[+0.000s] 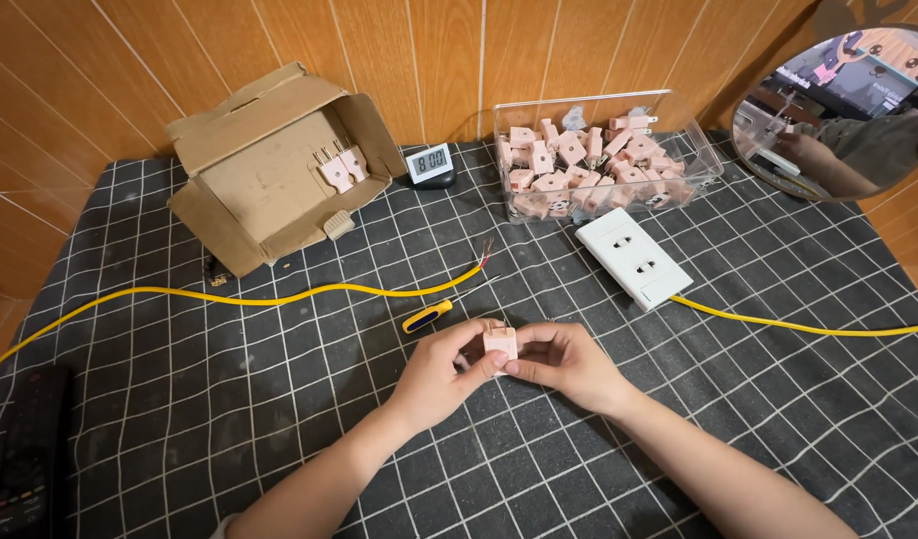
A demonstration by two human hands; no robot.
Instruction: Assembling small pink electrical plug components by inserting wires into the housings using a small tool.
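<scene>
Both hands meet over the middle of the black gridded mat [279, 399]. My left hand [441, 371] and my right hand [569, 364] together pinch one small pale pink plug [501, 344], held just above the mat. A screwdriver [429, 314] with a yellow and blue handle lies just beyond my left hand. Behind it runs a yellow cable [279, 295], its stripped wire end [486, 250] pointing toward the back.
A clear plastic box [678, 135] full of pink plugs stands at the back. A white double socket [633, 257] with a second yellow cable [808, 324] lies to the right. An open cardboard box [249, 190] holds two plugs. A small digital clock [429, 163], a round mirror [838, 110] and a remote [24, 449] sit around the edges.
</scene>
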